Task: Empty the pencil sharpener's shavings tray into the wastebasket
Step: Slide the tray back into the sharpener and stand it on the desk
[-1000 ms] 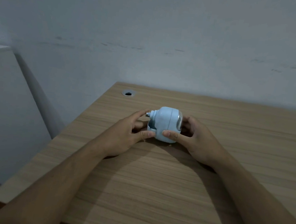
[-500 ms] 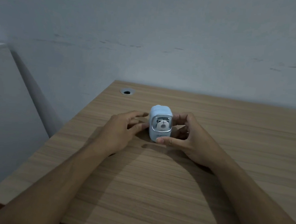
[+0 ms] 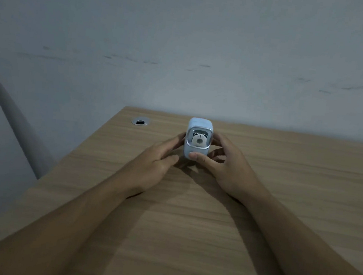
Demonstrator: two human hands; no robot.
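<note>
From the head camera, a pale blue pencil sharpener point(image 3: 198, 139) stands upright on a wooden desk point(image 3: 189, 227), near the desk's far edge and close to a grey wall point(image 3: 186, 37). Its front faces the camera: a silver-rimmed window shows a small white bear figure point(image 3: 199, 140) inside. Below the window is the plain blue lower front, where the shavings tray would sit; I cannot tell a drawer outline there.

The right hand point(image 3: 229, 164) cups the sharpener from its right side. Its thumb presses on the lower front of the body, and its fingers curl around the right and rear, so this hand grasps the sharpener.

The left hand point(image 3: 153, 163) lies just beside the sharpener on the left. Its fingers are stretched out loosely, with the fingertips point(image 3: 181, 137) touching or almost touching the left wall; I cannot tell which. The thumb points toward the base without closing on it, so this hand is slack rather than clenched.

Both bare forearms reach in from the bottom corners. A round metal cable hole point(image 3: 140, 122) sits in the desk's far left corner, well apart from the hands.
</note>
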